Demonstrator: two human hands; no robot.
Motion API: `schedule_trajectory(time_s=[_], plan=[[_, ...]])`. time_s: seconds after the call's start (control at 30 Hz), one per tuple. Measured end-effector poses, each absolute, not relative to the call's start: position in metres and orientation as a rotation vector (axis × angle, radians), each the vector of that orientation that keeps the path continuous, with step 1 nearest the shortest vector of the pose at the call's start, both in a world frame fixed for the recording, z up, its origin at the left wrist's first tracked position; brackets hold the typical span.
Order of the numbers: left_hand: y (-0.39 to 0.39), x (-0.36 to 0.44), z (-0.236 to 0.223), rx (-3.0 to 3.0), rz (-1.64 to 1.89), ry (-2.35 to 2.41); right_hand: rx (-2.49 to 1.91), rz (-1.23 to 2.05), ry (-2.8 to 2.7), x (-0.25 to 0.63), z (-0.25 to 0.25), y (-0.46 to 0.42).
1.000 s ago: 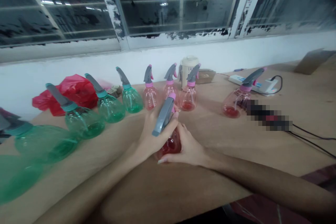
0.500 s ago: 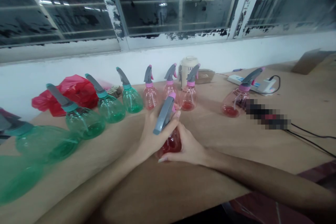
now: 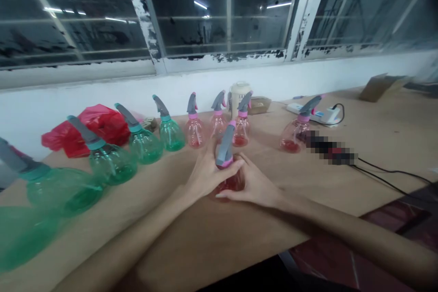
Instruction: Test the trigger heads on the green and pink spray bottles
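1. Bottle – the pink one between both hands on the table; red liquid shows low inside, partly hidden by fingers.
2. Left hand – curled around its neck, thumb across just below the grey spray head.
3. Right hand – cupped around its body, thumb along the near side.
4. Just beyond the hands stand three pink bottles; the nearest to the right hand has red liquid at its bottom.
5. Well to the right of the right hand, another pink bottle holds shallow red liquid.
6. Left of the left hand, five green bottles curve toward the person, green liquid low in each.
7. Beyond the hands, behind the pink three, stands a cream jar; its contents cannot be seen.
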State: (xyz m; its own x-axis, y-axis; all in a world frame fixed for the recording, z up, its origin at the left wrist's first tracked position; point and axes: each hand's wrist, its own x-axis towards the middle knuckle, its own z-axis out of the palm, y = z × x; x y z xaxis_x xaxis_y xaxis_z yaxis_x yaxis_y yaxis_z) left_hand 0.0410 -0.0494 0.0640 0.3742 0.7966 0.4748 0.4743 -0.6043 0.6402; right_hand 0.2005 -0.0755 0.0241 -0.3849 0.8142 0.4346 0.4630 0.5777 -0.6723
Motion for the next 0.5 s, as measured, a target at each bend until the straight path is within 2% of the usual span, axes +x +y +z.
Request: schedule_trajectory(time_s=[0.3, 0.5], plan=[[-0.02, 0.025, 0.014, 2.15, 1.01, 1.272, -1.407, 0.271, -1.82, 0.3, 0.018, -0.061], [-0.022, 0.026, 0.007, 2.237, 0.992, 1.315, -1.625, 0.175, -1.844, 0.329, 0.025, -0.03]])
